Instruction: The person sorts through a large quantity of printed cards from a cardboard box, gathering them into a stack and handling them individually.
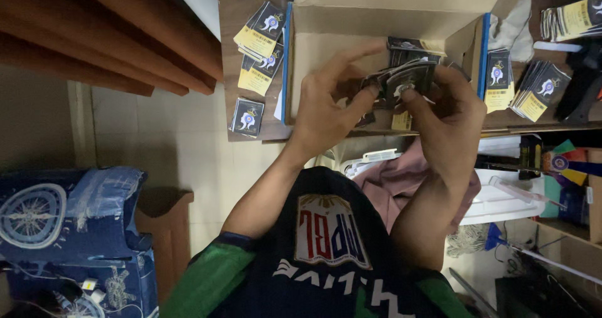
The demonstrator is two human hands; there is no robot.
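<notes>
The open cardboard box is the largest item. It lies on the wooden surface, flaps up, with its opening facing the camera. Both hands work directly over its floor.

Card stacks: three groups of small dark packets with yellow labels lie left of the box, and at least three groups lie to its right. The exact number of packets in each group cannot be told.

The held bundle of dark packets sits between the two hands, above the front of the box, with its long axis roughly left to right.

The left hand supports the bundle's left end, thumb pressed on it and index finger extended. The right hand pinches the right end between thumb and fingers. Both hands are equally near.
</notes>
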